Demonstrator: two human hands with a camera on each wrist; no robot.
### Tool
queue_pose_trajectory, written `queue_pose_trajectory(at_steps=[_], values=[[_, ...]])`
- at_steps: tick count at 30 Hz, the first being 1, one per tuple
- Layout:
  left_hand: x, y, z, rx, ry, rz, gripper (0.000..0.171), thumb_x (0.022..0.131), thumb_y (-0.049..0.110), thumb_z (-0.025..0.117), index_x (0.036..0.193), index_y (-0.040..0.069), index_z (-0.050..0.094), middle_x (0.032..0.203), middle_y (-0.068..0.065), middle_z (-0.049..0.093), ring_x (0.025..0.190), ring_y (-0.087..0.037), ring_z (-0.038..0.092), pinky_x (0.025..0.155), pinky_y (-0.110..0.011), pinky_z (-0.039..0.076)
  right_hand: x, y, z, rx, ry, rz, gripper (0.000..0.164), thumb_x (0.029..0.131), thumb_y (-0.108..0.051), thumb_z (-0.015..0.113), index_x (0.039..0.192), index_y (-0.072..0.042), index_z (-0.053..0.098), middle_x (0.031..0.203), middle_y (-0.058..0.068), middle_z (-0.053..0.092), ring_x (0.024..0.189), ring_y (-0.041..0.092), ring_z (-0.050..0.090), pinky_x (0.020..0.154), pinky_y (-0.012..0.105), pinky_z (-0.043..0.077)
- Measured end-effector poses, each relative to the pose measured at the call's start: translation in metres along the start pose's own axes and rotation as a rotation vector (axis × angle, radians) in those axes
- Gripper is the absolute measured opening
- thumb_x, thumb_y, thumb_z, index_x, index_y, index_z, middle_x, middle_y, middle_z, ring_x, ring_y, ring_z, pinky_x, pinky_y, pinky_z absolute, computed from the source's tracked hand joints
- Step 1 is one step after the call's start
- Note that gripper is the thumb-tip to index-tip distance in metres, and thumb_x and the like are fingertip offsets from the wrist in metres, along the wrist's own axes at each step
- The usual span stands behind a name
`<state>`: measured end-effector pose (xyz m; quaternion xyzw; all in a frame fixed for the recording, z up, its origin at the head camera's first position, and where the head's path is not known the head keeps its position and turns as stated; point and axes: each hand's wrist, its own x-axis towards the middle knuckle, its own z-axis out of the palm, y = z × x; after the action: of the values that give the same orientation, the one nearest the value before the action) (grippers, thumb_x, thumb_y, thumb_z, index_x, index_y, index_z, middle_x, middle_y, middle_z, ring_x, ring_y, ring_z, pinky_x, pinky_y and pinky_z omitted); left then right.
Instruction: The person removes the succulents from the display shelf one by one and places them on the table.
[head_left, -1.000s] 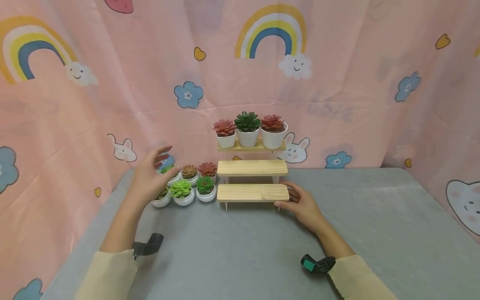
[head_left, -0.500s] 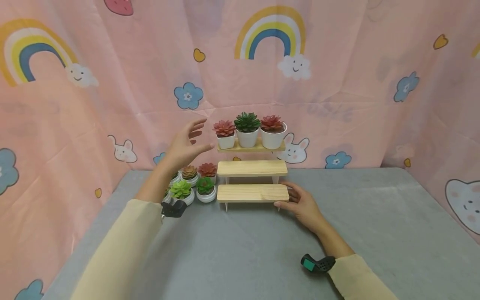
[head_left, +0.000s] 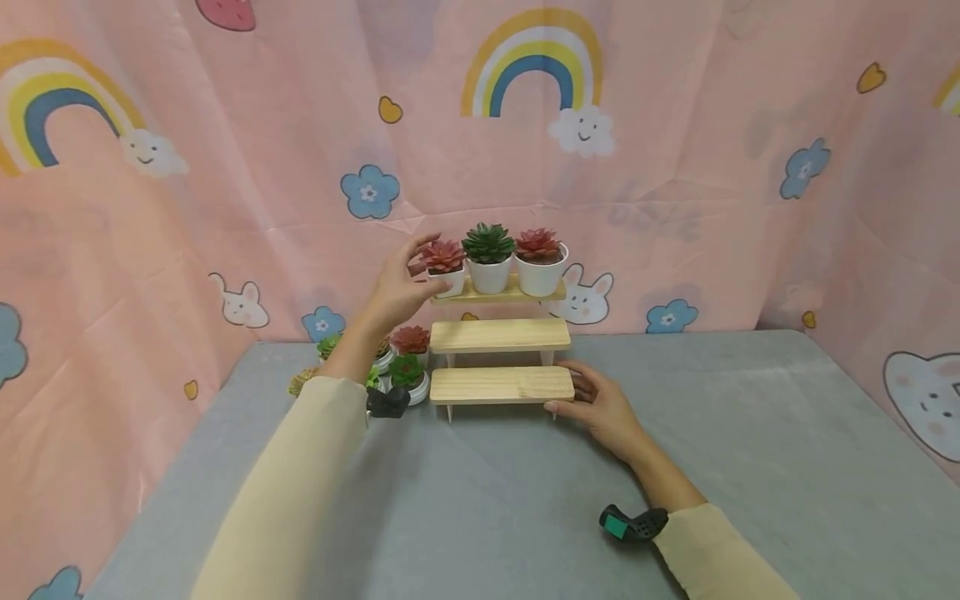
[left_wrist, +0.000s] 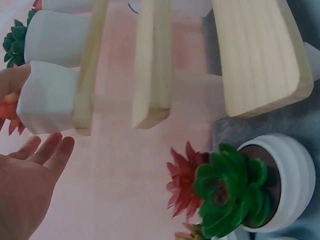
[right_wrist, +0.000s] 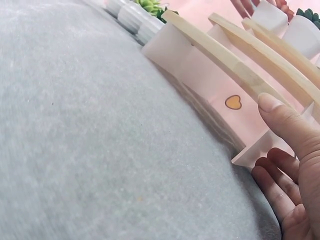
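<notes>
A three-tier wooden display stand (head_left: 501, 383) with pale boards stands on the grey table. My right hand (head_left: 600, 408) holds the right end of its lowest tier, thumb (right_wrist: 272, 105) on the board and fingers by the white support. On the top tier stand three white pots of artificial succulents: a small red one (head_left: 444, 260), a green one (head_left: 489, 250) and a larger red one (head_left: 540, 258). My left hand (head_left: 401, 287) is spread around the small red one's pot. In the left wrist view its fingers (left_wrist: 57, 152) look slightly apart from the pot (left_wrist: 47, 100).
Left of the stand, several more potted succulents cluster on the table, including a dark green one (head_left: 407, 375) and a red one (head_left: 411, 340). My left forearm partly hides them. A pink patterned curtain (head_left: 675, 250) hangs behind the table (head_left: 510, 500).
My left hand has moved up and right from above the clustered succulents to the small red succulent on the top tier. My right hand stays at the lowest tier.
</notes>
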<state>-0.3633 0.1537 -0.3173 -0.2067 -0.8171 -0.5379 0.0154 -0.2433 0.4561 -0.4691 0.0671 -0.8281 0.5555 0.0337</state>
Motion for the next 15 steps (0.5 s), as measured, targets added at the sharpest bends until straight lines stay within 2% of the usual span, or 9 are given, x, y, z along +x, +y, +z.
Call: queue_pose_trajectory(at_steps=[6, 9, 15], values=[[0.0018, -0.0066, 0.0064, -0.071, 0.034, 0.035, 0.063, 0.092, 0.008, 0.072, 0.15, 0.015, 0.046, 0.144, -0.015, 0.054, 0.131, -0.035, 0.058, 0.107, -0.049, 0.052, 0.0005, -0.0012, 0.0009, -0.018, 0.0, 0.01, 0.073, 0.086, -0.027, 0.082, 0.148, -0.012, 0.048, 0.138, 0.022, 0.062, 0.124, 0.036, 0.063, 0.091, 0.028, 0.057], [0.0019, -0.0083, 0.0081, -0.074, 0.057, 0.048, 0.056, 0.093, 0.008, 0.071, 0.145, 0.012, 0.05, 0.137, -0.016, 0.06, 0.127, -0.033, 0.061, 0.108, -0.046, 0.052, 0.0005, -0.0013, 0.001, -0.021, 0.003, 0.011, 0.072, 0.086, -0.026, 0.082, 0.148, -0.012, 0.048, 0.137, 0.022, 0.062, 0.124, 0.037, 0.063, 0.091, 0.03, 0.057], [-0.0024, -0.0095, 0.0084, -0.081, 0.071, 0.049, 0.055, 0.093, 0.009, 0.073, 0.144, 0.012, 0.052, 0.133, -0.015, 0.061, 0.125, -0.031, 0.061, 0.106, -0.044, 0.053, 0.0, -0.002, 0.0005, -0.016, 0.0, 0.007, 0.073, 0.086, -0.025, 0.082, 0.148, -0.012, 0.048, 0.137, 0.023, 0.063, 0.125, 0.037, 0.063, 0.092, 0.032, 0.057]])
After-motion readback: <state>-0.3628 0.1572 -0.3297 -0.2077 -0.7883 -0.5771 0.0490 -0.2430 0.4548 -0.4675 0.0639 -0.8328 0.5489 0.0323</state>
